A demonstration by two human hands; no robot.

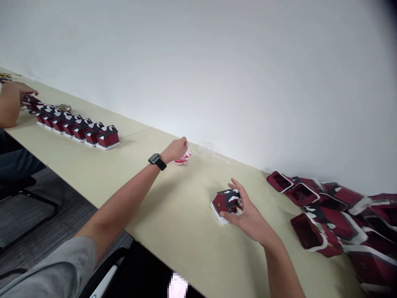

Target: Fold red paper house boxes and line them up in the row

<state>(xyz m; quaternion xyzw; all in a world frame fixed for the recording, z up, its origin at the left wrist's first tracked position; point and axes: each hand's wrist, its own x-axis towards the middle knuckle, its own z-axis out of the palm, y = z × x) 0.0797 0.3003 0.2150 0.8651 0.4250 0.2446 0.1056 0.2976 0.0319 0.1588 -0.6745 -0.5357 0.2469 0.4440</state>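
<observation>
1. Miniature house (pixel 218 205), one: dark red walls, dark roof with white patches, white base. Tilted, at the table (pixel 192 240), before the wearer; contact with the tabletop cannot be told.
2. Right hand (pixel 245 211), bare: fingers and thumb clamped on the miniature house, thumb at the near side, fingers behind the roof.
3. Left hand (pixel 175 150), bare, smartwatch (pixel 157 161) at the wrist: fingers curled in; whether the tips pinch anything cannot be told.
4. Red-and-white patterned bundle (pixel 183 159), one: on the table, directly under the left hand, partly hidden.
5. Row of houses (pixel 108 140): upright, close together, left side. By its order, apparently the completed portion.
6. Co-worker's hand (pixel 14 101): at the row's far end, fingers at a dark red piece; grip unclear.
7. Heap of hollow houses (pixel 333 245): several, tumbled, open undersides showing, right side. Judged the portion left over.
8. Clear plastic scrap (pixel 207 145): near the wall.
</observation>
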